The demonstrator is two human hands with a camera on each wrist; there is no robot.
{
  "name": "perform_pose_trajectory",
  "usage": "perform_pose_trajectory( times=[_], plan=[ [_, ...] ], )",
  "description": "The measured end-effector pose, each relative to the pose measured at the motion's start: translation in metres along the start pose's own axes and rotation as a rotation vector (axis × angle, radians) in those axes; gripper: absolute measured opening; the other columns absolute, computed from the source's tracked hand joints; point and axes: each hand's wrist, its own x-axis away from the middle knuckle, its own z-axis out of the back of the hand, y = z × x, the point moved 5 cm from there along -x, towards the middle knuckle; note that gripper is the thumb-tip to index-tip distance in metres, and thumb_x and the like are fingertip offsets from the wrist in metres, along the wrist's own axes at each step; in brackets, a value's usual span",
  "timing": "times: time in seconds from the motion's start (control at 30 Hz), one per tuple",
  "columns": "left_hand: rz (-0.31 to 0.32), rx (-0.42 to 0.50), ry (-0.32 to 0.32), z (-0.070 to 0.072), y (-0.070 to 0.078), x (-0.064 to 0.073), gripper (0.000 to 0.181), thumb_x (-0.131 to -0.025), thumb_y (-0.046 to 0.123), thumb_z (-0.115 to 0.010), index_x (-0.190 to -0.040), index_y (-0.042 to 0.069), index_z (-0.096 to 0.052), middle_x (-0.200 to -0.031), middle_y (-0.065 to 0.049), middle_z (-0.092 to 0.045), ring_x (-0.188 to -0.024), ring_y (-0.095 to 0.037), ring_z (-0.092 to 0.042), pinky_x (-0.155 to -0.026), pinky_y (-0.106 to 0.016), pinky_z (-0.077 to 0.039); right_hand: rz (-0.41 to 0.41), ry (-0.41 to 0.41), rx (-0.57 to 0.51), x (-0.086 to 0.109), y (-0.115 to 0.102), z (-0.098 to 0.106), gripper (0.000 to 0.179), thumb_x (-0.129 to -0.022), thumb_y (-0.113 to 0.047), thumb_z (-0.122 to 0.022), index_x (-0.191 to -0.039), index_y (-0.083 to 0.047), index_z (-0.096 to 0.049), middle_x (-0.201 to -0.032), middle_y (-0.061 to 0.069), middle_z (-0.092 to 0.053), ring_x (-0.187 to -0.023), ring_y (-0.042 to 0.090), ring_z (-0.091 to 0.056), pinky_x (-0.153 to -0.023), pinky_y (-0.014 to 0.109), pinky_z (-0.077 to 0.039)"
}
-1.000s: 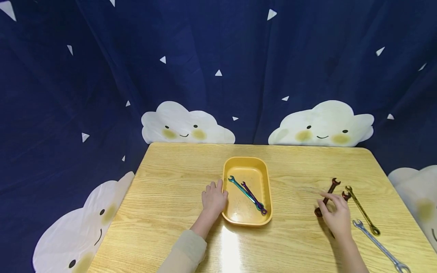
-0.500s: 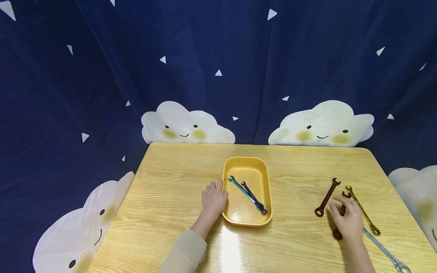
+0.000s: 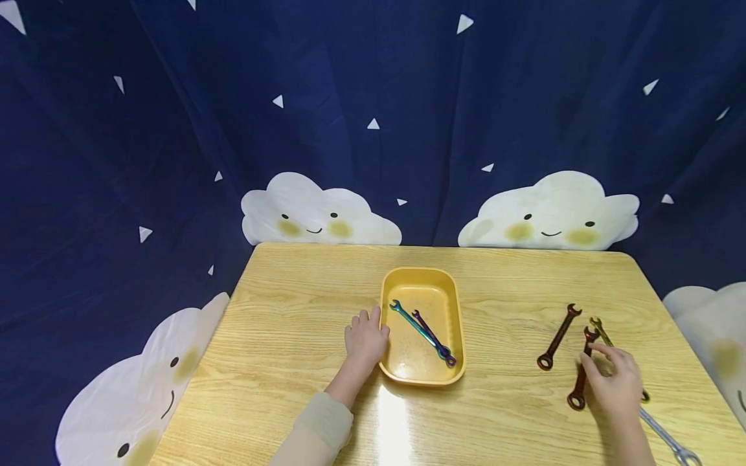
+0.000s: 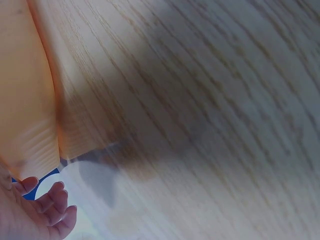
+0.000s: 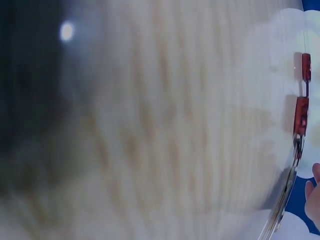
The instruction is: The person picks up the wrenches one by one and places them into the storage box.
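Note:
My left hand point(image 3: 366, 336) grips the left rim of a yellow plastic tray point(image 3: 458, 298), thumb over the edge. Its curled fingers and the tray wall point(image 4: 25, 90) show in the left wrist view. A teal wrench point(image 3: 410, 321) and a purple wrench point(image 3: 427, 329) lie crossed inside. My right hand point(image 3: 619, 385) is over the wrenches on the right, loosely bent and holding nothing; thumb and fingertips overlap a dark red wrench point(image 3: 578, 385). Left of that lies another dark red wrench point(image 3: 559, 336). Partly hidden under the hand are a gold wrench point(image 3: 602, 331) and a silver wrench point(image 3: 667, 435).
The wooden table point(image 3: 309, 285) ends at a dark blue curtain point(image 3: 350, 77) printed with white clouds. In the right wrist view, a wrench point(image 5: 281, 197) and the red wrench ends point(image 5: 301, 116) lie near the fingers point(image 5: 314, 200).
My right hand has moved rightward, from the left dark red wrench, across the second, to over the gold and silver ones. The left hand, the tray and the wrenches have not moved.

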Motion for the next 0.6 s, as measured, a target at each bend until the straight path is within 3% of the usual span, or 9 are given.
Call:
perform_pose_trajectory(
  times=[0.07,0.2,0.3,0.47,0.6],
  plan=[
    [0.002,-0.003,-0.005,0.000,0.000,0.000,0.036,-0.088,0.031,-0.048,-0.120,0.015,-0.045,-0.100,-0.012,-0.053,-0.085,-0.028,-0.050,-0.068,-0.041,-0.040,-0.011,-0.012,0.008,0.000,0.004,0.002,0.026,-0.076,-0.006,-0.069,-0.102,-0.003,-0.066,-0.102,0.013,-0.052,-0.095,0.022,-0.044,-0.084,0.029,-0.031],
    [0.004,-0.005,-0.014,-0.001,0.000,0.000,0.037,-0.088,0.031,-0.048,-0.121,0.015,-0.045,-0.101,-0.013,-0.053,-0.086,-0.028,-0.050,-0.069,-0.041,-0.040,-0.038,-0.081,0.028,0.000,0.014,0.004,0.030,-0.080,-0.011,-0.066,-0.108,0.001,-0.061,-0.110,0.019,-0.049,-0.101,0.035,-0.043,-0.085,0.046,-0.032],
    [0.006,-0.005,-0.021,-0.002,-0.001,-0.001,0.038,-0.088,0.031,-0.048,-0.122,0.015,-0.045,-0.102,-0.013,-0.052,-0.087,-0.028,-0.050,-0.070,-0.042,-0.040,-0.044,-0.098,0.035,0.000,0.021,0.005,0.032,-0.080,-0.011,-0.066,-0.108,0.004,-0.059,-0.112,0.022,-0.048,-0.103,0.039,-0.042,-0.085,0.051,-0.030],
    [0.006,-0.009,-0.028,-0.003,0.000,-0.002,0.038,-0.089,0.031,-0.047,-0.123,0.014,-0.044,-0.103,-0.013,-0.052,-0.088,-0.028,-0.049,-0.071,-0.042,-0.041,-0.077,-0.093,0.068,0.000,0.030,0.009,0.031,-0.077,-0.010,-0.068,-0.104,0.004,-0.061,-0.109,0.020,-0.049,-0.098,0.036,-0.042,-0.085,0.046,-0.031],
    [0.004,-0.010,-0.028,-0.002,0.000,-0.001,0.037,-0.089,0.031,-0.048,-0.122,0.014,-0.045,-0.102,-0.013,-0.052,-0.086,-0.028,-0.049,-0.070,-0.042,-0.041,-0.127,-0.142,0.097,0.002,0.035,0.012,0.035,-0.080,-0.016,-0.067,-0.108,0.004,-0.060,-0.112,0.020,-0.047,-0.099,0.036,-0.042,-0.089,0.050,-0.030]
  ],
)
